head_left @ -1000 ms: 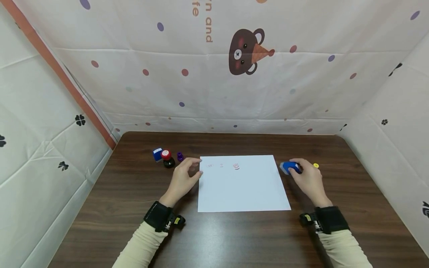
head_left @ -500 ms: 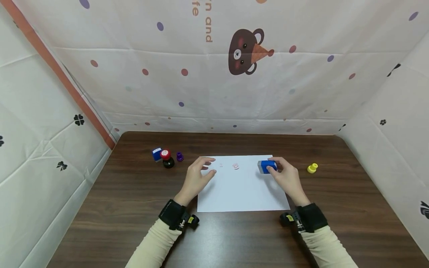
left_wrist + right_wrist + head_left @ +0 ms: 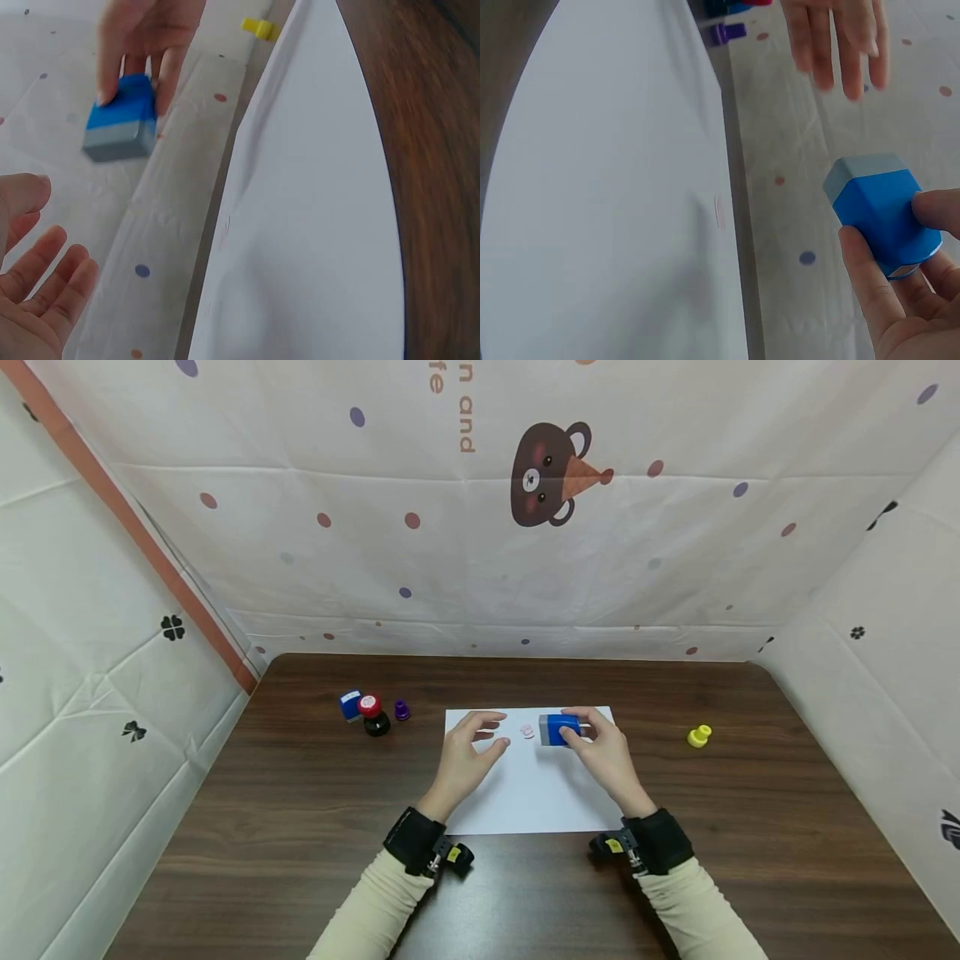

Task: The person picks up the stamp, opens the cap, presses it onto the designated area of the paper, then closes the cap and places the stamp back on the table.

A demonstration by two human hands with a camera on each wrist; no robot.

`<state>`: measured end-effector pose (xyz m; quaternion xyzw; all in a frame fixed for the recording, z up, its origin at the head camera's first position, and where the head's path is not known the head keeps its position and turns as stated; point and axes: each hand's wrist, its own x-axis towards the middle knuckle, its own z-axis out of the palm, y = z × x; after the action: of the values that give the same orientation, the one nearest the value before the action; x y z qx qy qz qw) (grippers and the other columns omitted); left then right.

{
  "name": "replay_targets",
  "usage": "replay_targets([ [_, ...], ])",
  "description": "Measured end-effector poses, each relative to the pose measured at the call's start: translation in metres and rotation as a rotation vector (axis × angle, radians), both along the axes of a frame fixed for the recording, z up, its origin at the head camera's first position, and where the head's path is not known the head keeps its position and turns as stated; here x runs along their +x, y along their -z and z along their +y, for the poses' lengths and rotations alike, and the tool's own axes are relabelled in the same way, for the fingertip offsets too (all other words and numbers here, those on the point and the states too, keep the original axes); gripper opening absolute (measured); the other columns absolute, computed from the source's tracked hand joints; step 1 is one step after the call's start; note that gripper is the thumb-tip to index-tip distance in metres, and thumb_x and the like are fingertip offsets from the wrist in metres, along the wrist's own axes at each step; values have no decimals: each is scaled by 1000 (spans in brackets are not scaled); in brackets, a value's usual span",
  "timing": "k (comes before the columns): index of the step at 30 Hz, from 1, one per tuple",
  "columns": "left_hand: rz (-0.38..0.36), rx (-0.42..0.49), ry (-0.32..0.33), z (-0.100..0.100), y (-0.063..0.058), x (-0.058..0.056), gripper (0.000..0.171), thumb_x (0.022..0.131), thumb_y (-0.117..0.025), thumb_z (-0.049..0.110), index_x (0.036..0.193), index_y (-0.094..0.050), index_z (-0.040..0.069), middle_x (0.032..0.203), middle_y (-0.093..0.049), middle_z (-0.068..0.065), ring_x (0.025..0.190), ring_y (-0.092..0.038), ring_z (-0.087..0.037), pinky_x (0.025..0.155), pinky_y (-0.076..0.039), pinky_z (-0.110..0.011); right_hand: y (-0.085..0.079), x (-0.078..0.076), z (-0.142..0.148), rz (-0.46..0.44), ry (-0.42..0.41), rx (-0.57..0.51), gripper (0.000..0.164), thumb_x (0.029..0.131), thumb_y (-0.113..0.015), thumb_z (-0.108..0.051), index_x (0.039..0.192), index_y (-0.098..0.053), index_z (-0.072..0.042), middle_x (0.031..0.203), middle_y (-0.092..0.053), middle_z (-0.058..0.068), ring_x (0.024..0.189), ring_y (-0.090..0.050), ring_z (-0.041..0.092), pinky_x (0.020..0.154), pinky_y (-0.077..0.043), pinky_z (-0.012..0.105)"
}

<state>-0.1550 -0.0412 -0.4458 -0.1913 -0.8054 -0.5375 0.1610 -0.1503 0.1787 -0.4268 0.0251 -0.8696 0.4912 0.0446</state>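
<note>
My right hand [image 3: 607, 762] pinches a blue stamp [image 3: 562, 730] with a grey translucent cap [image 3: 855, 169], held above the white paper [image 3: 525, 802]. In the right wrist view, the thumb presses one side of its blue body and fingers support the other. My left hand [image 3: 463, 767] hovers over the paper's left part, fingers loosely bent and holding nothing, a short gap from the stamp's capped end. A small reddish printed mark [image 3: 527, 732] shows on the paper between the hands. The left hand hides the paper's upper left area.
At the table's back left stand a blue-and-white block [image 3: 350, 706], a black stamp with a red top [image 3: 374, 717] and a small purple knobbed piece [image 3: 402, 710]. A yellow knobbed piece [image 3: 699, 736] sits right of the paper. A printed cloth [image 3: 465, 560] hangs behind the table.
My right hand has carried the blue stamp leftward from beside the paper's right edge to over the paper. The left hand has moved right, in from the paper's left edge.
</note>
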Motion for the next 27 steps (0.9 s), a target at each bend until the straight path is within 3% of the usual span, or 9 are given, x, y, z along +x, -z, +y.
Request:
replay_targets([
  [6, -30, 47, 27, 9, 0, 1, 34, 80, -70, 5, 113, -61, 7, 109, -62, -7, 97, -62, -31, 81, -54, -37, 3, -1, -14, -22, -28, -79, 31, 88, -62, -20, 118, -56, -14, 123, -55, 12, 102, -59, 28, 88, -51, 43],
  [14, -115, 65, 62, 14, 4, 3, 37, 81, -69, 7, 117, -58, 8, 115, -60, -8, 99, -62, -30, 80, -55, -34, 6, 3, -27, -84, -65, -183, 30, 89, -61, -19, 118, -55, -13, 122, -53, 11, 102, -60, 26, 83, -54, 33],
  [21, -154, 71, 44, 18, 4, 6, 36, 82, -69, 8, 116, -59, 13, 112, -62, -5, 95, -64, -17, 76, -55, -22, 9, 4, -33, -99, -125, -320, 30, 90, -60, -15, 119, -53, -9, 123, -51, 14, 104, -60, 28, 79, -54, 26],
  [27, -171, 73, 30, 18, 4, 7, 34, 82, -68, 9, 115, -59, 13, 109, -63, -5, 91, -65, -14, 75, -54, -20, 9, 5, -33, -98, -138, -345, 30, 90, -59, -16, 119, -53, -7, 123, -49, 15, 106, -59, 30, 79, -54, 26],
])
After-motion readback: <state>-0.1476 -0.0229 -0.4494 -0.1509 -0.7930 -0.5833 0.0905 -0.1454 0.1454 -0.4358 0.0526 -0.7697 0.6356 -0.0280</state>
